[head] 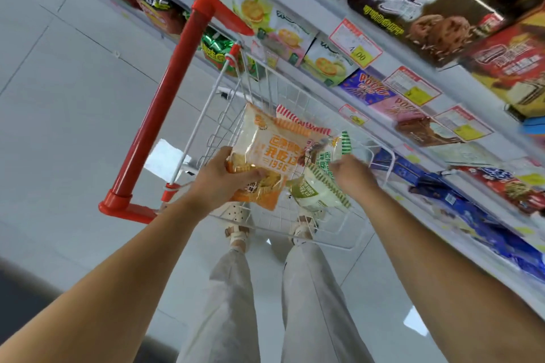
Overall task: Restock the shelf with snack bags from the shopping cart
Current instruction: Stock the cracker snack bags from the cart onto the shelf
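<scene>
Over the cart (283, 97), left hand (219, 177) grips an orange bag (265, 153); right hand (351, 174) seemingly holds a green bag (318, 188).

Bright, even overhead light glares in patches on the floor (73, 91); edges bend wide-angle, and the shelf (442, 115) is motion-blurred.

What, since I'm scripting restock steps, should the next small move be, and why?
Probably lift both bags clear and swing them right toward the shelf: the left hand grips the orange snack bag, the right hand the green-striped bag, both at the white wire cart.
</scene>
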`<state>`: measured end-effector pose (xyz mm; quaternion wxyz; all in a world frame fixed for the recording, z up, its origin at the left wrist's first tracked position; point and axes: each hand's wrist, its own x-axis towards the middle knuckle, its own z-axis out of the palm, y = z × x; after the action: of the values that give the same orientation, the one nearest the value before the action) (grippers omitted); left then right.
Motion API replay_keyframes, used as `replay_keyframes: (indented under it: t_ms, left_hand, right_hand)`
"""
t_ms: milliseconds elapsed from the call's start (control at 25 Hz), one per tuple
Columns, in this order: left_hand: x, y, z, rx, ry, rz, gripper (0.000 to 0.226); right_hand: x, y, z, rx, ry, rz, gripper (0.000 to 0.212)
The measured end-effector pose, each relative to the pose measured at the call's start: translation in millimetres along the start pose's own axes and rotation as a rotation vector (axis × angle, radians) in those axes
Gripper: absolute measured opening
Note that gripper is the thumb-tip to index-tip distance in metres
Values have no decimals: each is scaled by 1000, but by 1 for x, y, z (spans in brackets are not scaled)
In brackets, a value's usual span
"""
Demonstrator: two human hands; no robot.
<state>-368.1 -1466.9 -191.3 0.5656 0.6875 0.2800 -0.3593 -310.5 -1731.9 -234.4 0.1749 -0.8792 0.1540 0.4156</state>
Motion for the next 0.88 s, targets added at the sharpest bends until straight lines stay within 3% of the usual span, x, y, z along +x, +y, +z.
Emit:
replay_keyframes:
  t_ms: [120,240,360,520,600,760,880]
  left_hand:
    - [5,-12,-1,-13,12,-68,63]
    - [-1,-11,0,-125,-11,-102,47]
    - [-14,-3,-5,-182,2,-92,37]
    - [-46,27,-20,-266,-26,-63,52]
    - [-71,54,-26,-240,-35,13,40]
    - [-122,111,-33,-170,16,245,42]
    - [-160,163,-28,-153,-6,464,58]
  right_hand:
    - [-8,31,60,-376,-29,54,61]
    - [-12,27,78,-372,98,-1,58]
    - [-20,19,51,-139,51,-6,45]
    - [-80,12,-37,306,80,13,43]
    - [-129,3,-88,453,178,3,49]
    - [-240,-26,-172,722,255,-135,77]
    - [-304,-47,-208,994,159,-197,63]
